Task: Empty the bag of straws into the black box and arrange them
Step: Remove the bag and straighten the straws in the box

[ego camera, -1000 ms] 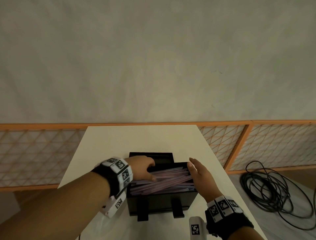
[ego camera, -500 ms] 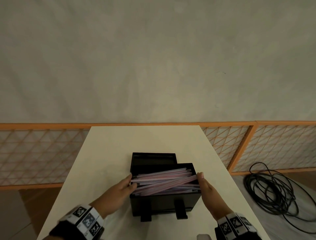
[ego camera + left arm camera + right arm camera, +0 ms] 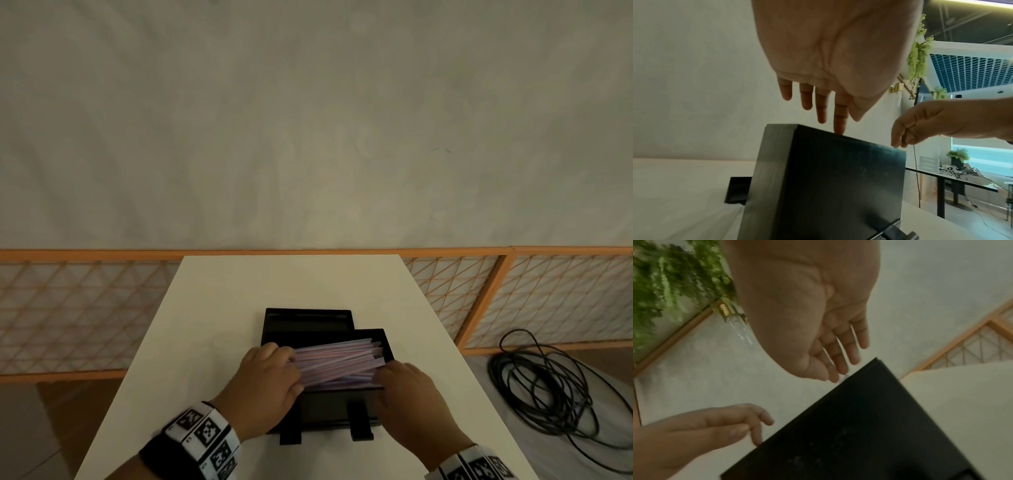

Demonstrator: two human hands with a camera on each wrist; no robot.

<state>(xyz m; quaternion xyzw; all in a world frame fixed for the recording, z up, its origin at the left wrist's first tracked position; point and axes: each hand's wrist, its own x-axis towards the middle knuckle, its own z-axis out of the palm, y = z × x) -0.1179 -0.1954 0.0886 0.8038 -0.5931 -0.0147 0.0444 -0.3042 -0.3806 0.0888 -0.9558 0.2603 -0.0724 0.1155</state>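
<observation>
In black box (image 3: pixel 329 407), pink straws (image 3: pixel 337 363) fanned.

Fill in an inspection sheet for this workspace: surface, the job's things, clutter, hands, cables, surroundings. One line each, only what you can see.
Surface: white table, bare around the box.
Job's things: black box near the front edge, lid open; pink straws lie slanted in it, a few ends riding over the right rim. No bag seen.
Clutter: nothing seen.
Hands: left hand rests on the straws' left ends; right hand touches their right ends; both have relaxed fingers.
Cables: black cable coiled on the floor, right of the table.
Surroundings: grey wall, orange lattice fence behind the table.
</observation>
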